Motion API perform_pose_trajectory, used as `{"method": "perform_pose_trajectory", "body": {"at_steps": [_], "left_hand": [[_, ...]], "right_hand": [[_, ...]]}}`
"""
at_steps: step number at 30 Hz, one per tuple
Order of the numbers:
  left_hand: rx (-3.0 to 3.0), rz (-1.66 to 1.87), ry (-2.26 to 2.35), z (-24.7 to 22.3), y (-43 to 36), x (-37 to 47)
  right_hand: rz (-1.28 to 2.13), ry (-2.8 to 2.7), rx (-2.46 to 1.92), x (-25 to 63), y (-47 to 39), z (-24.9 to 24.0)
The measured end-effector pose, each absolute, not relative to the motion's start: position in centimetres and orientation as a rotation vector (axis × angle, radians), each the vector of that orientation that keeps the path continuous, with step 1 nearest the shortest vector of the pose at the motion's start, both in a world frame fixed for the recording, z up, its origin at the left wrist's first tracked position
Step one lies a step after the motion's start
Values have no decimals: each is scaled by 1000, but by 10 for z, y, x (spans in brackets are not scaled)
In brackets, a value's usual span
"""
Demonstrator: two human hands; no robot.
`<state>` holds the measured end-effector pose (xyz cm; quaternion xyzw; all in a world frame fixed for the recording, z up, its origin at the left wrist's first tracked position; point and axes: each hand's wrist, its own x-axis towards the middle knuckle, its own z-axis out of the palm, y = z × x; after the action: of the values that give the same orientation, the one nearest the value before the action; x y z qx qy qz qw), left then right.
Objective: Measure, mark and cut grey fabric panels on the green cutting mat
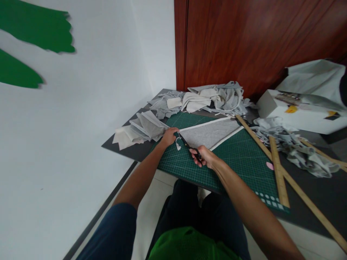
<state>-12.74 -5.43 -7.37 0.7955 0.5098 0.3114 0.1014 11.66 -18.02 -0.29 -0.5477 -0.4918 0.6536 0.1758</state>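
A light grey piece of fabric (210,133) with white edge strips lies flat on the green cutting mat (241,162). My right hand (203,155) is wrapped round the black handles of a pair of scissors (187,143), whose blades point up and left along the fabric's near left edge. At the fabric's left corner rests my left hand (170,135), its fingers pressed on the cloth near the blade tips; whether they pinch it I cannot tell. A narrow cut-off strip (178,143) curls on the mat just below the blades.
Folded cloth pieces (143,130) lie left of the mat, and a fabric pile (211,98) lines the back. Wooden rulers (279,171) cross at the right, beside crumpled scraps (298,144). A white box (306,112) stands at the back right. The wall (108,72) borders the left.
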Motion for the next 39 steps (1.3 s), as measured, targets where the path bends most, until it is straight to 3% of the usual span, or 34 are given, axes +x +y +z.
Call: {"method": "perform_pose_trajectory", "body": {"at_steps": [14,23,29,36,39], "left_hand": [[2276,896,1504,-63,-56,-127],[2356,798,1621,-48,-59,-111],[2453,583,1842,-39,-56,-90],[2320,357,1647,-31,-34,-98],[2249,428,1597,-31,-23,-110]], "right_hand": [[1859,-1398,-1547,134,-194,13],[1347,-1385,-1354,160,-137,-6],[1259,-1529,-1510,181,-140,-28],[1235,-1549,-1569,189,-154,-25],[1217,-1564,-1573,188,-156,-23]]}}
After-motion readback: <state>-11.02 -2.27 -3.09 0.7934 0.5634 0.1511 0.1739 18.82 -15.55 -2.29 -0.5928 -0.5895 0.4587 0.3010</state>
